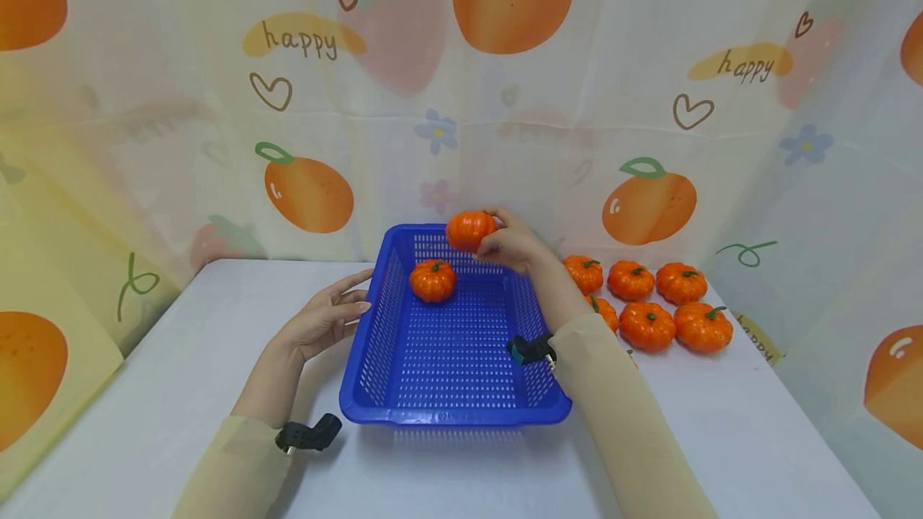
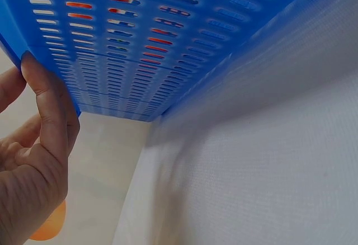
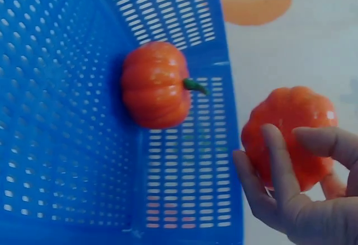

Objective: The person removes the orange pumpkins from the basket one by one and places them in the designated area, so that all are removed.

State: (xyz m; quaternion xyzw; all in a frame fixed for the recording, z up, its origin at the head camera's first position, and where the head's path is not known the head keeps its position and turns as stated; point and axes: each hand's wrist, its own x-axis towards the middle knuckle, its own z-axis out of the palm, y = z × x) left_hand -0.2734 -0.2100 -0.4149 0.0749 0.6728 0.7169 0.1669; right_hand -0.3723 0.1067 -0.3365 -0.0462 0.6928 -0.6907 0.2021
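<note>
My right hand [image 1: 513, 243] grips a small orange toy pumpkin [image 1: 470, 231] above the far right part of a blue plastic basket [image 1: 456, 415]. In the right wrist view, fingers and thumb spread round this pumpkin [image 3: 291, 111], beside the basket's rim [image 3: 226, 77]. Another pumpkin [image 1: 433, 281], with a green stem, sits inside the basket toward its far left corner. My left hand [image 1: 324, 320] touches the basket's left side with fairly straight fingers. Seen from the left wrist, its fingertips lie right at the rim of the slotted wall [image 2: 112, 60].
Several more orange pumpkins [image 1: 647, 326] stand in rows on the white table [image 1: 750, 423] right of the basket, some partly hidden behind my right forearm. A patterned cloth [image 1: 519, 126] with fruit prints hangs behind the table's far edge.
</note>
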